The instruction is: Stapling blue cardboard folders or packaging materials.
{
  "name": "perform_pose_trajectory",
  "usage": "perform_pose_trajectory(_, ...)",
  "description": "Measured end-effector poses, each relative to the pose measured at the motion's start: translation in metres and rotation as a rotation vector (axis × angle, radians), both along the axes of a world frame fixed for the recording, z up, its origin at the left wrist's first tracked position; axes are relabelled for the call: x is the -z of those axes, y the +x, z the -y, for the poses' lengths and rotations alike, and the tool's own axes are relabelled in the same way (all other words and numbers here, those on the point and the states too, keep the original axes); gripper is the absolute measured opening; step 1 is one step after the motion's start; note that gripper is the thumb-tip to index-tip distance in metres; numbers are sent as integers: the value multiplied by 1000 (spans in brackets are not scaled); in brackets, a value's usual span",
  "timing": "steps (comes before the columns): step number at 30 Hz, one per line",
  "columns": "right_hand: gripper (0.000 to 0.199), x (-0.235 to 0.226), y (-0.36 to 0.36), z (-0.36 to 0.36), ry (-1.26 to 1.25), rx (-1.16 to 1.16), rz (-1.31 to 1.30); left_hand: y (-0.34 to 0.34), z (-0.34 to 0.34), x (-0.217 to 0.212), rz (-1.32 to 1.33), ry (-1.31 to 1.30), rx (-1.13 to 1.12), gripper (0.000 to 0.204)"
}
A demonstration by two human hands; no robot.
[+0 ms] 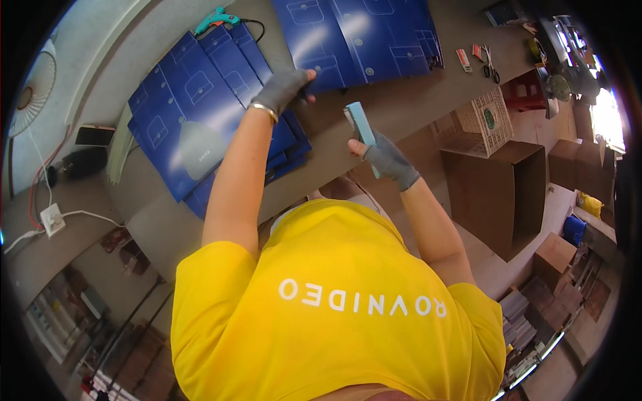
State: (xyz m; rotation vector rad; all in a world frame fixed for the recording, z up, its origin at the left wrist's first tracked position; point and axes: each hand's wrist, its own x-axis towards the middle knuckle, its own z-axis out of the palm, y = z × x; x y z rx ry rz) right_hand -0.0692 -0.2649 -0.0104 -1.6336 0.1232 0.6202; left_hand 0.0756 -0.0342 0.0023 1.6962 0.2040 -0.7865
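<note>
Blue printed card folders (200,100) lie fanned in an overlapping pile on the grey table, at the left. A second group of blue folders (361,47) lies farther back, in the middle. My left hand (284,90), in a grey fingerless glove, is over the right edge of the left pile, close to the far group's near corner. Its bare fingertips are bent and apart, with nothing visible between them. My right hand (391,160), gloved the same way, grips a light-blue stapler (360,122), held upright near the table's front edge.
A teal glue gun (216,20) lies behind the left pile. Scissors (491,65) and a small red-and-white box (464,60) are at the table's right. A beige plastic crate (491,120) and a large cardboard box (495,194) stand beyond the front edge. A phone (95,136) is far left.
</note>
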Motion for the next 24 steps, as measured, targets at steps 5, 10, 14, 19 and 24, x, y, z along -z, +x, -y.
perform_pose_trajectory(5,35,-19,-8,-24,191,46,-127,-60,13,13,-81,-279,-74,32)
perform_pose_trajectory(10,39,-13,-3,-26,13,32,-156,-80,23,27,-15,-267,-47,30)
perform_pose_trajectory(14,36,-24,-5,-33,-118,30,-171,-84,23,38,32,-325,-57,30)
perform_pose_trajectory(19,41,-21,-3,-35,-146,-9,-235,-90,21,46,83,-232,-103,25)
perform_pose_trajectory(24,60,5,3,15,-247,160,-53,-82,9,-2,18,-327,-225,31)
